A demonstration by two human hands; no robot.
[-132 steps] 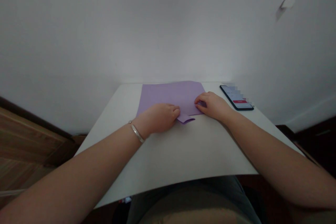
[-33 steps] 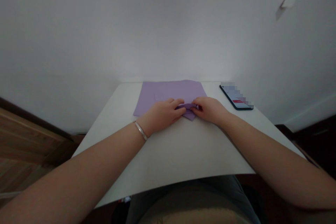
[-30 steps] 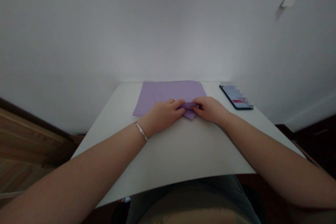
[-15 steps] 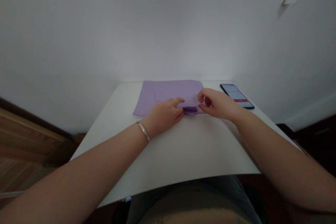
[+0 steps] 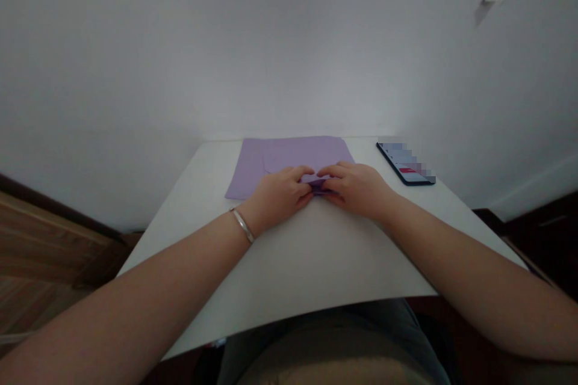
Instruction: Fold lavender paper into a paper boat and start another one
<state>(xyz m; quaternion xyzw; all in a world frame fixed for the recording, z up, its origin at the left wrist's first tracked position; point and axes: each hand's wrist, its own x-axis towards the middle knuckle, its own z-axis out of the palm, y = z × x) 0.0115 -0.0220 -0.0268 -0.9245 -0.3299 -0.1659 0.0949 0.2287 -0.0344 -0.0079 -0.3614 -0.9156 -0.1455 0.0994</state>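
Observation:
Purple paper [image 5: 293, 150] lies flat at the far side of the white table, with a faint cut or fold outline on its left part. Along its near edge a folded purple piece [image 5: 318, 186] stands slightly open, its inner side darker; whether it joins the larger sheet I cannot tell. My left hand [image 5: 284, 191], with a silver bangle on the wrist, pinches the left of this fold between fingers and thumb. From the right, my right hand [image 5: 354, 187] grips the same fold, fingertips almost meeting those of the left. Both hands hide much of the near edge.
A phone [image 5: 406, 165] with a lit screen lies on the white table [image 5: 289, 271] to the right of the paper. Behind the table rises a pale wall [image 5: 289, 42]. Wooden furniture [image 5: 49, 264] stands at the lower left.
My right hand has moved left and taken hold of the fold, where before it hovered at the paper's right side. My left hand stays on the fold.

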